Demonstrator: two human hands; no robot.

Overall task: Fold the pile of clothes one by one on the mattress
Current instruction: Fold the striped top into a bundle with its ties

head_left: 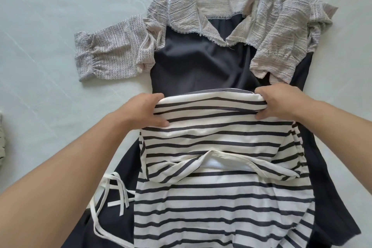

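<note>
A navy-and-white striped garment [219, 167] lies folded in the middle of the view, on top of a dark navy garment [199, 62] spread over the pale mattress [50, 26]. My left hand [141, 110] grips the left end of the striped garment's folded far edge. At the right end of that same edge my right hand [281, 100] holds the cloth, fingers curled round it. A beige lace top [271, 26] with puffed sleeves lies across the far part of the navy garment. White ties [116, 191] trail over the navy cloth at lower left.
Bare mattress stretches to the left and far left of the clothes. A bit of greyish-green cloth [2, 141] shows at the left edge of the view. The lace top's left sleeve [108, 54] reaches out onto the mattress.
</note>
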